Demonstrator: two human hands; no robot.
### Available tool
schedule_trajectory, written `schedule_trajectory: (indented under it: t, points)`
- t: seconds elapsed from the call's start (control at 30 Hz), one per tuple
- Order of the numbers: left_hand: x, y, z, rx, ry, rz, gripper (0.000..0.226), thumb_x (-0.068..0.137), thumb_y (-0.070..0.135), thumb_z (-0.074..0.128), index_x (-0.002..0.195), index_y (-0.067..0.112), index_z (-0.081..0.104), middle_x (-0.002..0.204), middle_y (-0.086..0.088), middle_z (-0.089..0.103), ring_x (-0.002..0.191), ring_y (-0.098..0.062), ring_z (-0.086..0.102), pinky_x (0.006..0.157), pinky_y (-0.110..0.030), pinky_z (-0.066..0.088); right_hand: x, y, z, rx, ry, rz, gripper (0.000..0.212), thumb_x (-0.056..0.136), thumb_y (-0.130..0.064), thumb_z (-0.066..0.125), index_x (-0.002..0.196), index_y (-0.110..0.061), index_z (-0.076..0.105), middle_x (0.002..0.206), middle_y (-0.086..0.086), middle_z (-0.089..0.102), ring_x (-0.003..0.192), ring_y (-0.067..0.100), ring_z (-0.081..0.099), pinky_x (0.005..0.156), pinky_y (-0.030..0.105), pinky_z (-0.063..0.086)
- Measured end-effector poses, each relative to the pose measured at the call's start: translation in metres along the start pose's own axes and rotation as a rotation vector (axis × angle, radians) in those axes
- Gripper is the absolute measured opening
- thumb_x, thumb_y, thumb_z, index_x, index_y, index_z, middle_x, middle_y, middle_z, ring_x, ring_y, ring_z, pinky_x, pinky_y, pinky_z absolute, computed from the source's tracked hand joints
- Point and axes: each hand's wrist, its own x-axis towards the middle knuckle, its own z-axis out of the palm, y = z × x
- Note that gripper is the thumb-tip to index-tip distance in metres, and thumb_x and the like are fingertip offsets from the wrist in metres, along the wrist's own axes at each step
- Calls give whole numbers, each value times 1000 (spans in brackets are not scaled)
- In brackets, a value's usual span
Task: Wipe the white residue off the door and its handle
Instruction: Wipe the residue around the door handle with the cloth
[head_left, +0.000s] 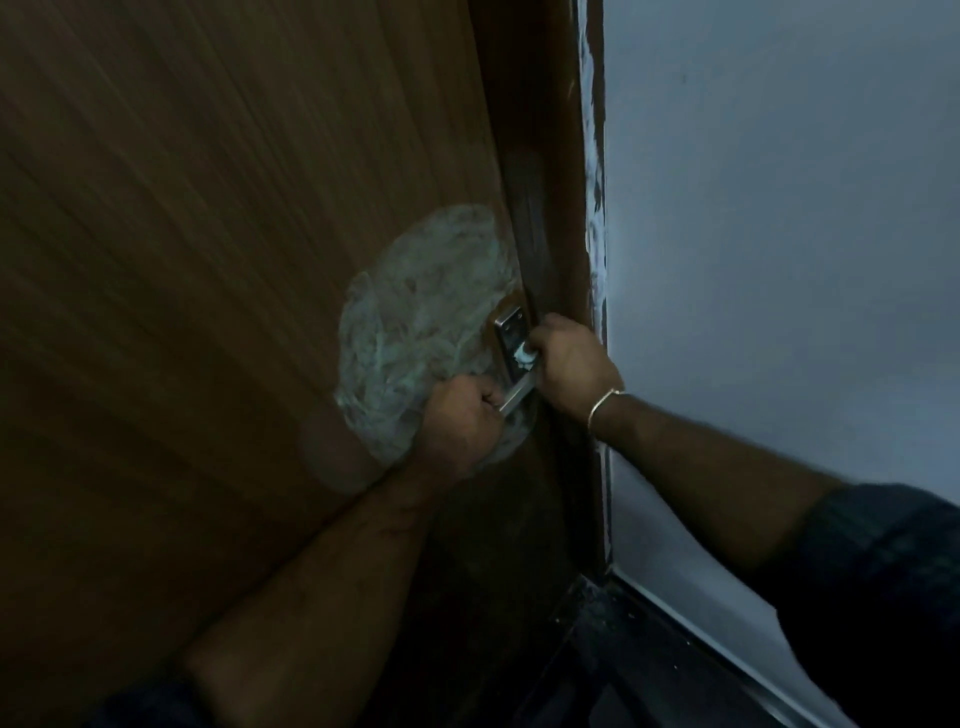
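A brown wooden door (218, 249) fills the left of the view. A round patch of smeared white residue (415, 332) covers it around the metal lock plate (510, 325). The silver lever handle (517, 397) slants down and left from the plate, with a white blob (524, 357) at its pivot. My left hand (457, 421) is closed in a fist on the free end of the lever. My right hand (569, 364), with a bangle on the wrist, is curled against the door's edge beside the plate, next to the blob. Anything inside it is hidden.
The dark brown door frame (566, 208) runs along the door's right edge, with white smears on its outer strip (596, 218). A pale wall (779, 260) lies to the right. Dark floor and a threshold (649, 639) sit at the lower right.
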Motion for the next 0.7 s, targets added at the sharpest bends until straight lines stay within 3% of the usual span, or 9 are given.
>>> schedule_trajectory:
  t: [0.1, 0.2, 0.3, 0.37, 0.5, 0.57, 0.63, 0.7]
  points:
    - [-1, 0, -1, 16, -7, 17, 23, 87, 7, 55, 96, 13, 75, 99, -4, 74, 77, -9, 60, 67, -16, 45, -31, -3, 10, 174, 168, 71, 14, 81, -1, 60, 90, -5, 70, 93, 11, 62, 82, 23, 58, 72, 24, 42]
    - [0, 2, 0, 0, 13, 21, 22, 87, 8, 56, 97, 13, 75, 98, -4, 74, 74, -6, 57, 67, -14, 42, -35, -11, 17, 244, 159, 73, 16, 83, -1, 59, 92, -7, 71, 94, 8, 63, 80, 14, 55, 74, 21, 42]
    - [2, 2, -1, 30, -26, -5, 25, 87, 6, 55, 99, 14, 75, 100, -3, 73, 77, -9, 60, 69, -16, 46, -17, -1, 12, 268, 248, 261, 23, 87, -4, 55, 101, -5, 73, 100, 13, 65, 89, 23, 60, 80, 23, 43]
    - [3, -1, -1, 15, -45, 13, 23, 87, 6, 55, 94, 15, 75, 96, -1, 73, 73, -8, 60, 59, -7, 43, -27, -4, 17, 306, 290, 330, 24, 88, -2, 55, 105, -5, 72, 103, 14, 66, 94, 26, 62, 86, 28, 48]
    - [3, -4, -5, 6, -58, 53, 16, 87, 10, 59, 88, 15, 74, 82, 7, 68, 66, -3, 57, 55, 2, 38, -59, -27, 32, 371, 205, 83, 21, 85, 4, 57, 100, -1, 70, 102, 14, 67, 94, 21, 62, 87, 23, 47]
    - [3, -2, -5, 20, -71, 29, 18, 86, 11, 59, 88, 18, 75, 81, 11, 65, 71, -6, 60, 56, -1, 39, -50, -22, 29, 397, 234, 174, 20, 86, 3, 57, 98, -1, 72, 101, 13, 67, 93, 21, 62, 85, 19, 44]
    - [3, 0, -4, 46, -75, -8, 21, 86, 10, 57, 90, 19, 75, 85, 9, 67, 75, -9, 61, 64, -13, 44, -49, -24, 28, 467, 307, 328, 21, 86, 2, 57, 99, -1, 73, 102, 14, 67, 94, 21, 62, 83, 15, 42]
    - [3, 1, -5, 39, -93, -40, 19, 86, 10, 58, 84, 20, 74, 85, 6, 69, 68, -8, 60, 58, -17, 43, -59, -39, 33, 581, 292, 331, 19, 86, 3, 57, 97, 1, 73, 100, 14, 68, 92, 19, 63, 84, 19, 47]
